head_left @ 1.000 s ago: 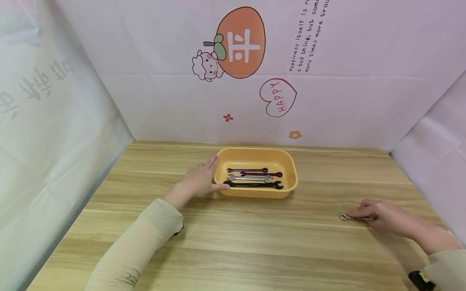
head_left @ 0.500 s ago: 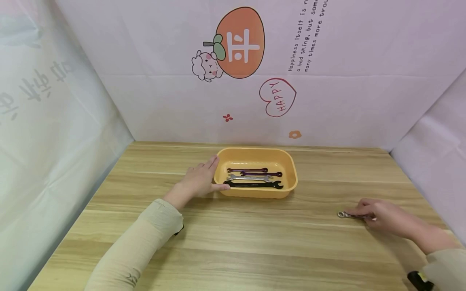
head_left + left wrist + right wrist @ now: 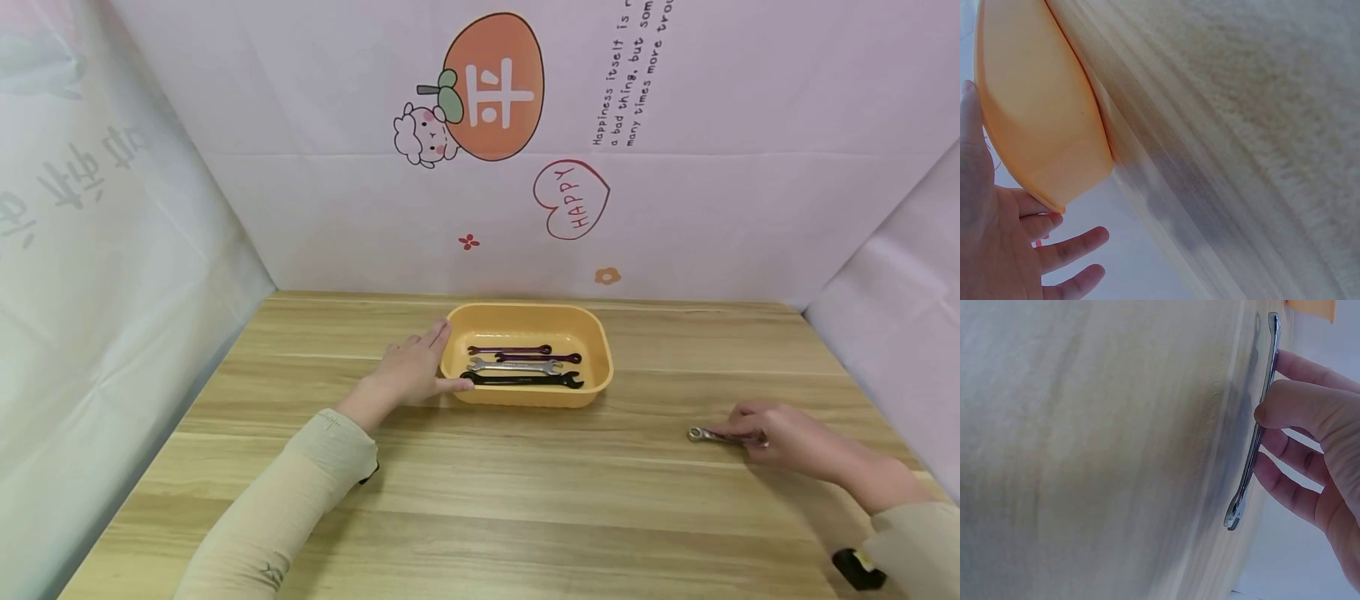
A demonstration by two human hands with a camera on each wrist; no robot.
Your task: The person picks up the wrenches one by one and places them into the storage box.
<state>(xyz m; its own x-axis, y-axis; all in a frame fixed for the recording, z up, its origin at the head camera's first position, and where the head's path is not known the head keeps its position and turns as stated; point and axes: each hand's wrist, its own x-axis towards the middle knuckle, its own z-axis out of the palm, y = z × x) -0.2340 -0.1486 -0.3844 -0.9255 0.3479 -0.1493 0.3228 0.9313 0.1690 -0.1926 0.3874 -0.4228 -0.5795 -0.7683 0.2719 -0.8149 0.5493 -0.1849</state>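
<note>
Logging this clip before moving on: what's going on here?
A person sits at a wooden table. Their left hand rests with straight fingers against the left end of an orange tray holding four wrenches. Their right hand pinches a small silver wrench off to the right, just above the tabletop, apart from the tray.

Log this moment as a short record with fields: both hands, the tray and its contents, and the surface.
left hand: fingers straight, resting against the left end of the orange tray
right hand: pinches a silver wrench, grip near its middle
tray contents: four wrenches lying lengthwise, two purple, one silver, one black
surface: wooden table
backdrop: printed sheet
</note>
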